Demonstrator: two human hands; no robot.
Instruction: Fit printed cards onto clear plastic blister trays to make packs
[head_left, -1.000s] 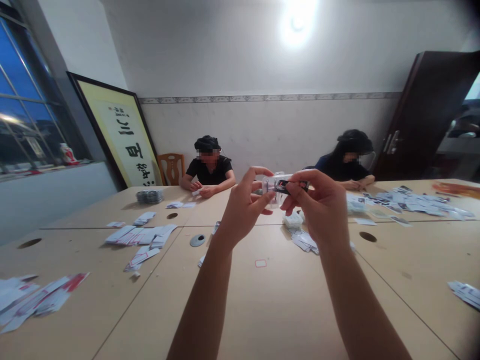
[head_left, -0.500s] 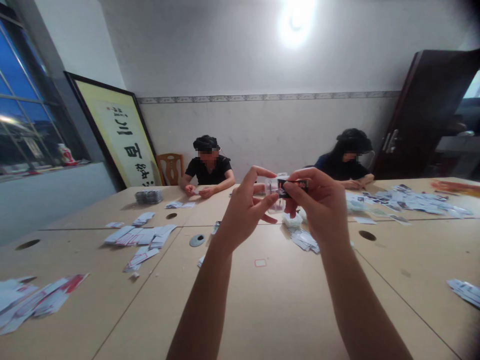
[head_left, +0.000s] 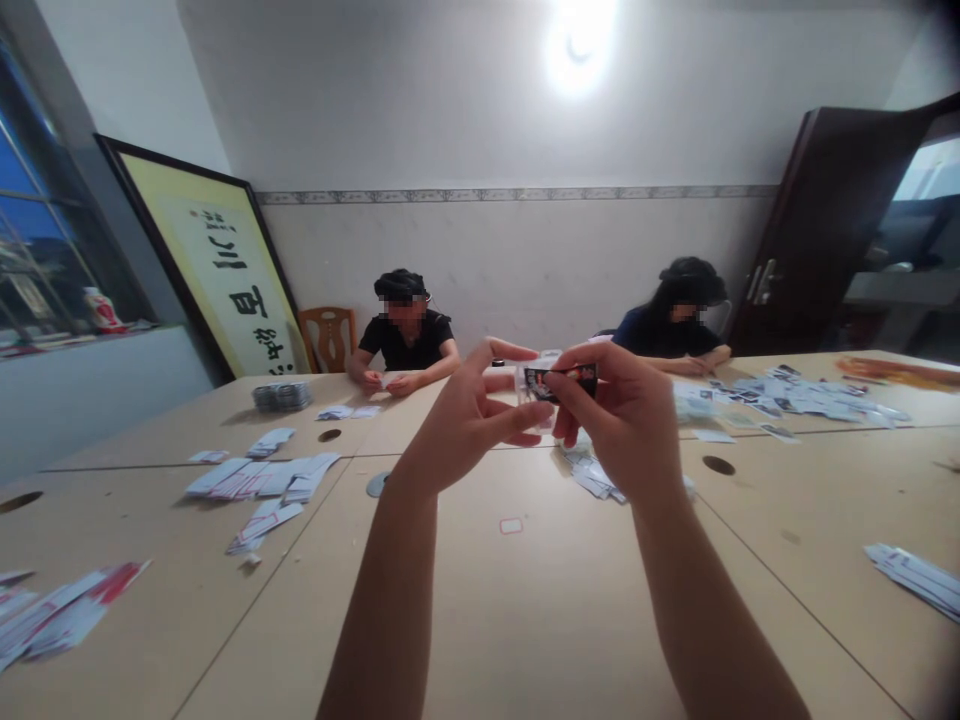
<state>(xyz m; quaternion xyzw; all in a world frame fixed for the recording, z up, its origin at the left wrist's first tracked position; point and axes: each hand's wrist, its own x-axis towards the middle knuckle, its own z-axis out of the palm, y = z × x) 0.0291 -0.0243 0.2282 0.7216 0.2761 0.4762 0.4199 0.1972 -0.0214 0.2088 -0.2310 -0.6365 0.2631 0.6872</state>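
Note:
Both hands are raised over the table in the middle of the view. My left hand is closed around a small clear plastic box, thumb in front and fingers behind. Between the thumb and fingers of my right hand is a small black card with red and white print. The card's left end overlaps the box; whether it is inside or in front I cannot tell. Below the right hand lies a pile of white cards or slips, partly hidden by that hand. A red-outlined white label lies flat nearer me.
White paper pieces lie in piles on the left of the table. A grey stack stands farther back. Two people sit across, with scattered cards at right. Round holes pierce the tabletop.
The view has turned slightly right, so the room has slid left. The black card has tilted slightly, and its left end sits closer to my left fingers. Both hands keep their hold.

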